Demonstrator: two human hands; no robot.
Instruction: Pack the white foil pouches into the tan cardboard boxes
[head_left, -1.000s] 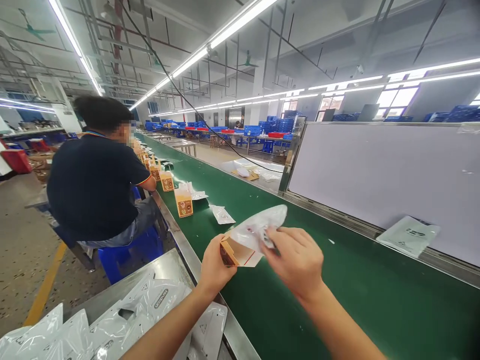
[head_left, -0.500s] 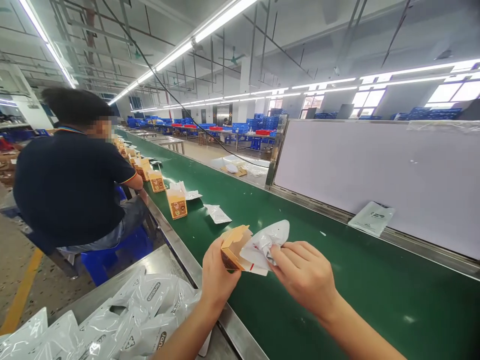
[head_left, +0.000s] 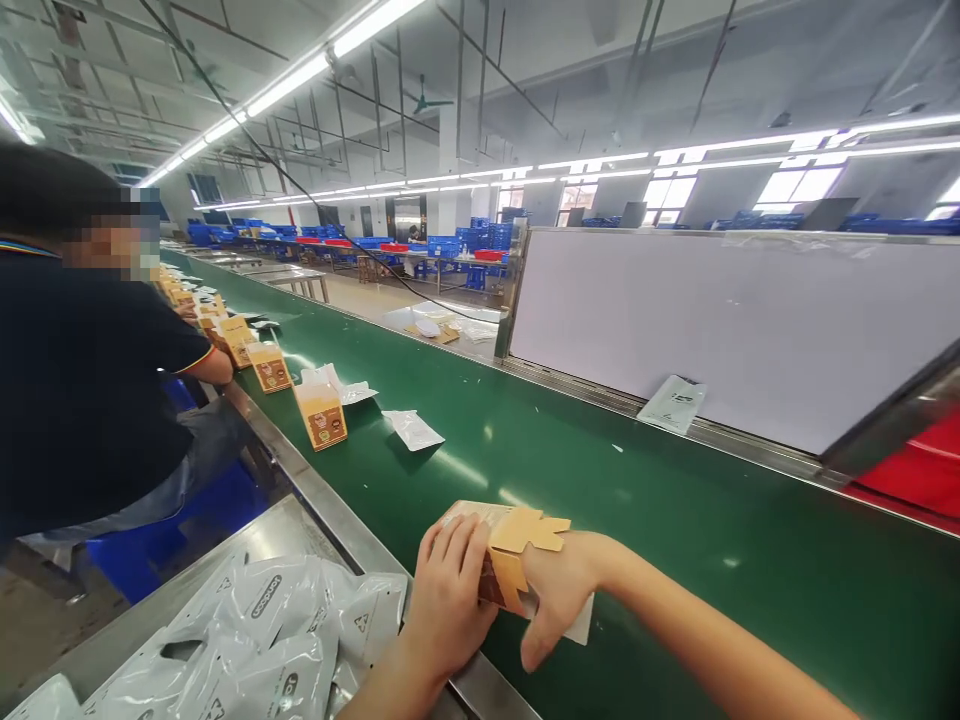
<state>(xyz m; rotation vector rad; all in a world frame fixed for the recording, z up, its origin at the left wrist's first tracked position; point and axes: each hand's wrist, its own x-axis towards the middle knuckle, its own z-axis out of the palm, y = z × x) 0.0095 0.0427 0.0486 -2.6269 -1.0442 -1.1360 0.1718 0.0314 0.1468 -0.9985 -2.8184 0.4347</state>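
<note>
Head view: the left hand [head_left: 454, 590] is wrapped around an orange and brown box [head_left: 514, 530], with its fingers bent over the near side. The box is tipped on its side above the green belt [head_left: 622, 540], close to the belt's metal edge [head_left: 300, 470], and its open end points to the right. The right hand [head_left: 559, 580] is at that open end, with its fingers tucked inside and its thumb outside, pointing down. The orange flap of the box lies over the back of the right hand. The two hands are close together, one on each end of the box. I cannot tell if the right fingers hold something, because the box hides them.

Farther up the belt, a white packet [head_left: 414, 430] lies flat by itself. Just past it is a standing box [head_left: 326, 420], with its top open and another packet [head_left: 356, 392] beside it. More boxes stand in a row behind that one. A big pile of shiny white packets [head_left: 247, 630] sits on a metal table [head_left: 289, 530] at the left. A person in a dark shirt [head_left: 82, 370] sits on a blue stool [head_left: 180, 530] next to the belt. Across the belt, one packet [head_left: 673, 403] leans on a big white board [head_left: 675, 320].
</note>
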